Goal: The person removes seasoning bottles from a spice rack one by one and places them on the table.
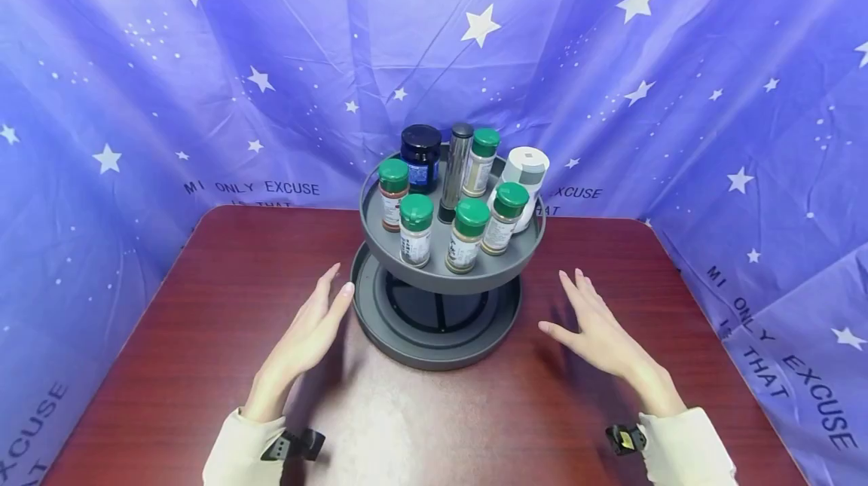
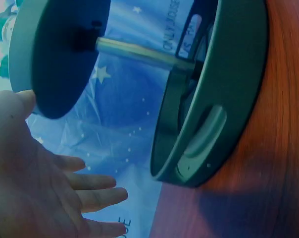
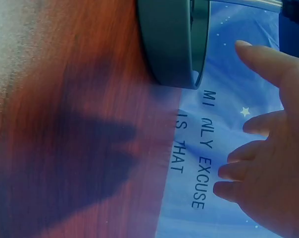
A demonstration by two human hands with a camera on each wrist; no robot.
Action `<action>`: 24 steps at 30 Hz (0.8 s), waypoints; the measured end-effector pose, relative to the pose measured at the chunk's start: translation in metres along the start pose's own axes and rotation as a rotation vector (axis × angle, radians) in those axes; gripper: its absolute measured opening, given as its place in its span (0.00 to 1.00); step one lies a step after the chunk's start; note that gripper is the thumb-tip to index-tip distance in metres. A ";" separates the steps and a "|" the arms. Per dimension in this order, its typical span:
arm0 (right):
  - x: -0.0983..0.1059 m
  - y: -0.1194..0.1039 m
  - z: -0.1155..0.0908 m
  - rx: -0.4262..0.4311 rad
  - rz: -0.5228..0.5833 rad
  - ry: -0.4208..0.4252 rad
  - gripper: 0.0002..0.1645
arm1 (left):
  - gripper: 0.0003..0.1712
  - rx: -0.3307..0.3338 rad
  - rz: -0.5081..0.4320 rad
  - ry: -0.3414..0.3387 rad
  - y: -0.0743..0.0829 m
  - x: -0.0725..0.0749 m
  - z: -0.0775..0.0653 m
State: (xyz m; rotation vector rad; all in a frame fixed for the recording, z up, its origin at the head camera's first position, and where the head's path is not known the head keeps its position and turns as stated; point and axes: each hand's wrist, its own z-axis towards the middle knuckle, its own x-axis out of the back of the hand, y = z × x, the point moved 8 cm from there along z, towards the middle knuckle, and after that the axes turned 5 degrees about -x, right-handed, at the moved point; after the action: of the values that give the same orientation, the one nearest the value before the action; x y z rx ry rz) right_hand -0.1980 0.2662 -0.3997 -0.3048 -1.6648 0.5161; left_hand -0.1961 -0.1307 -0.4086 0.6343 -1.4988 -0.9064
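A dark grey two-tier round rack stands on the table, with an upper tray (image 1: 441,281) above a lower tray (image 1: 434,358). Several green-capped spice jars (image 1: 415,241) stand on the upper tier. With them are a dark wide jar (image 1: 422,162), a tall slim dark cylinder (image 1: 457,169) and a white container (image 1: 526,169). My left hand (image 1: 308,335) is at the rack's left side, fingers extended; whether it touches the rim I cannot tell. To the right, my right hand (image 1: 603,335) hovers apart from the rack, fingers spread and holding nothing.
The reddish-brown wooden table (image 1: 203,305) carries the rack near its back edge. Blue curtains (image 1: 305,41) with white stars and lettering hang behind and at both sides. In the left wrist view, a metal post (image 2: 139,52) joins the two tiers.
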 end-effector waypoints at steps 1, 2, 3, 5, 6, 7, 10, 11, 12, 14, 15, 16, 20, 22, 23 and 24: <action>0.001 0.000 0.000 -0.005 0.010 -0.007 0.59 | 0.41 0.000 -0.020 0.005 0.002 0.000 0.001; 0.001 0.001 0.001 -0.011 0.020 -0.015 0.59 | 0.40 0.001 -0.038 0.010 0.005 0.000 0.001; 0.002 0.001 0.001 -0.015 0.025 -0.021 0.59 | 0.40 0.003 -0.051 0.013 0.007 0.000 0.001; 0.004 0.000 0.001 -0.020 0.036 -0.030 0.60 | 0.39 0.007 -0.066 0.022 0.011 0.001 0.002; 0.006 0.000 0.001 -0.022 0.040 -0.034 0.60 | 0.39 0.009 -0.063 0.028 0.013 0.002 0.002; 0.008 -0.001 0.002 -0.024 0.041 -0.035 0.60 | 0.39 0.008 -0.057 0.035 0.015 0.002 0.002; 0.013 -0.002 0.002 -0.026 0.038 -0.031 0.60 | 0.39 0.007 -0.025 0.056 0.020 0.005 0.004; 0.015 -0.002 0.003 -0.023 0.035 -0.027 0.60 | 0.39 0.003 -0.010 0.062 0.022 0.005 0.004; 0.016 -0.002 0.003 -0.021 0.034 -0.025 0.60 | 0.39 -0.002 0.002 0.064 0.023 0.006 0.005; 0.019 -0.002 0.004 -0.013 0.030 -0.019 0.60 | 0.38 -0.009 0.006 0.060 0.024 0.006 0.007; 0.020 -0.002 0.005 -0.010 0.028 -0.016 0.59 | 0.38 -0.014 0.006 0.055 0.024 0.006 0.008; 0.022 -0.003 0.006 -0.008 0.026 -0.013 0.59 | 0.38 -0.020 0.007 0.051 0.025 0.007 0.009; 0.031 -0.006 0.011 -0.001 0.015 -0.003 0.57 | 0.39 -0.019 -0.012 0.041 0.026 0.018 0.016; 0.036 -0.008 0.014 0.004 0.015 0.000 0.56 | 0.39 -0.009 -0.017 0.042 0.025 0.025 0.019; 0.039 -0.009 0.015 0.007 0.013 0.002 0.56 | 0.40 -0.003 -0.021 0.041 0.025 0.029 0.021; 0.041 -0.011 0.017 0.009 0.015 0.003 0.55 | 0.40 0.003 -0.022 0.040 0.024 0.032 0.022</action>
State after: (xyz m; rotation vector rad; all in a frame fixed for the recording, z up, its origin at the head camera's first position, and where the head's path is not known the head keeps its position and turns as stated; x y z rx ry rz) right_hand -0.2203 0.2741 -0.3605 -0.3113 -1.6578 0.5344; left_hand -0.2197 -0.1396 -0.3705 0.6689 -1.4604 -0.9037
